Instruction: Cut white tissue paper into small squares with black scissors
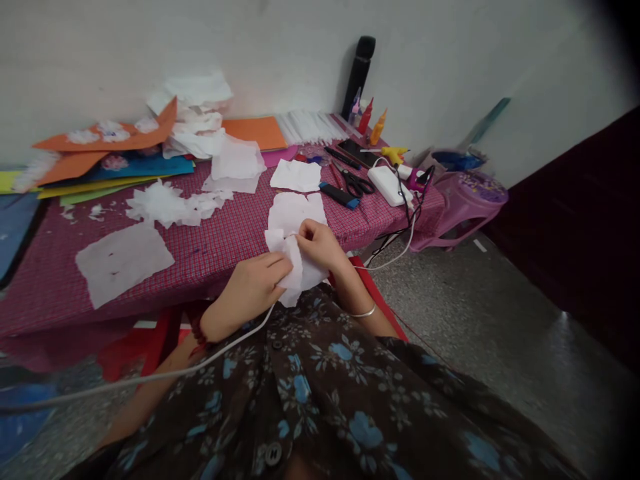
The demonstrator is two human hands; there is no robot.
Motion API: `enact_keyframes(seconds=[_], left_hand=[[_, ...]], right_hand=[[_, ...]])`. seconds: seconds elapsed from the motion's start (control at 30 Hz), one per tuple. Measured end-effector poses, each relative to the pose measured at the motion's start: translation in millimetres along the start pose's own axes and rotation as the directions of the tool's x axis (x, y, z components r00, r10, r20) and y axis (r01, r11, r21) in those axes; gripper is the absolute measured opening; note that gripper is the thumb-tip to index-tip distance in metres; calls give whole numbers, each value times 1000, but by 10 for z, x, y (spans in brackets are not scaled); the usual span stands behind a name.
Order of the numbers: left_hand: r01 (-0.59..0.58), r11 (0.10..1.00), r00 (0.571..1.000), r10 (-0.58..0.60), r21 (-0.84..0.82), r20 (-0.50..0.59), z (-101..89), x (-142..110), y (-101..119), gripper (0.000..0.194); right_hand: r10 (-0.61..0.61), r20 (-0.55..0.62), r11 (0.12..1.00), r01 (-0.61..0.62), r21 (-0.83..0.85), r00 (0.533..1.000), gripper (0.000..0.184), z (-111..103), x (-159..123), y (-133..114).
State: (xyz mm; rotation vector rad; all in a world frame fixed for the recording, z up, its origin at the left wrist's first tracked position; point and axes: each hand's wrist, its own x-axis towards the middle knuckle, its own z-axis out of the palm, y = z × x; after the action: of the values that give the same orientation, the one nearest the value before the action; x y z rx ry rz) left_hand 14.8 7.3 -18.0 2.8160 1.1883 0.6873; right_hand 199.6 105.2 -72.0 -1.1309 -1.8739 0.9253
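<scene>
My left hand [257,283] and my right hand [320,243] both grip a piece of white tissue paper [291,270] at the table's front edge. The left fingers press its left side, and the right thumb and fingertips pinch it near the top. The paper is creased and hangs down toward my lap. Right behind it another white sheet [295,208] lies on the cloth, and a smaller torn sheet [296,175] sits farther back. A black-and-blue cutter [340,195] and black-handled scissors [359,183] lie beyond my right hand.
Loose tissue [163,203] and a flat sheet [124,260] lie to the left on the checked tablecloth [215,250]. Coloured paper [130,170] is stacked behind. To the right are a white power bank [387,185], cables and a pink stool [455,207]. A white cable [200,365] crosses my left forearm.
</scene>
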Motion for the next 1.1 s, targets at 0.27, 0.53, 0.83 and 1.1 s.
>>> enact_keyframes(seconds=[0.27, 0.53, 0.83, 1.1], left_hand=[[39, 999, 996, -37, -17, 76, 22, -14, -18, 15], [-54, 998, 996, 56, -40, 70, 48, 5, 37, 15], [-37, 997, 996, 42, -66, 83, 49, -6, 45, 19], [29, 993, 990, -13, -119, 140, 37, 11, 53, 17]], right_hand=[[-128, 295, 991, 107, 86, 947, 62, -125, -40, -8], [39, 248, 999, -35, -19, 968, 16, 41, -72, -55], [98, 16, 995, -98, 16, 995, 9, 68, -85, -15], [50, -4, 985, -48, 163, 999, 13, 129, -59, 90]])
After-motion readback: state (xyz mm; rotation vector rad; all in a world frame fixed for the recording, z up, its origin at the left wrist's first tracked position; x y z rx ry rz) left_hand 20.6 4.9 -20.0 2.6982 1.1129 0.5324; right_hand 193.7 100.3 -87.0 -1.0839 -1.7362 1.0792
